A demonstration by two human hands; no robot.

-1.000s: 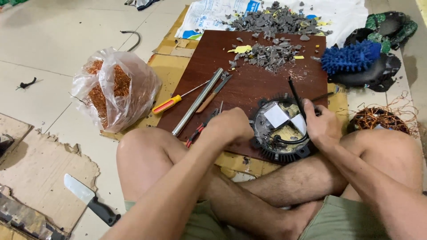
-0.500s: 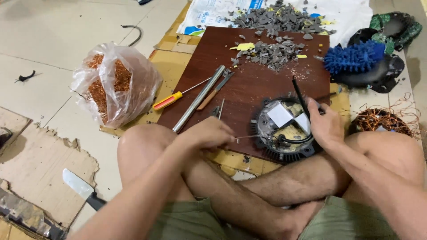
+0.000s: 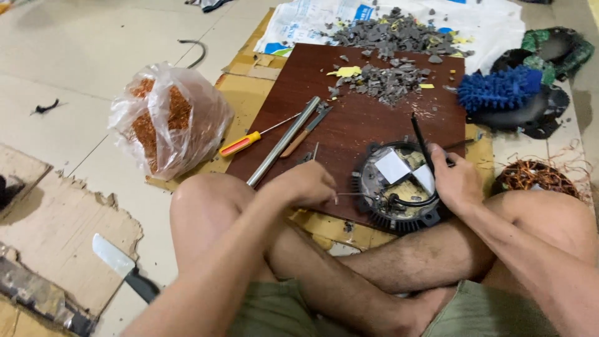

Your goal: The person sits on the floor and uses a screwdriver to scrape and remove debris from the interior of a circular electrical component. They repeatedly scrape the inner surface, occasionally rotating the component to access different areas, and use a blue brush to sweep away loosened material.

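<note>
L hand (image 3: 304,185) is now pinching a thin wire (image 3: 350,194), pulling it off the round motor housing (image 3: 398,186) on the brown board (image 3: 368,131); R hand (image 3: 457,181) is still clamping housing's rim w/ black rod (image 3: 420,138).

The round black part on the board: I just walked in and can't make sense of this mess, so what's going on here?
A person sits cross-legged on the floor at a brown board. The right hand steadies the round black finned part at the board's near edge and grips a thin black rod. The left hand pokes a thin metal pick into the part. Grey chips, a screwdriver and a metal bar lie on the board; a bag of copper wire sits left of it.
</note>
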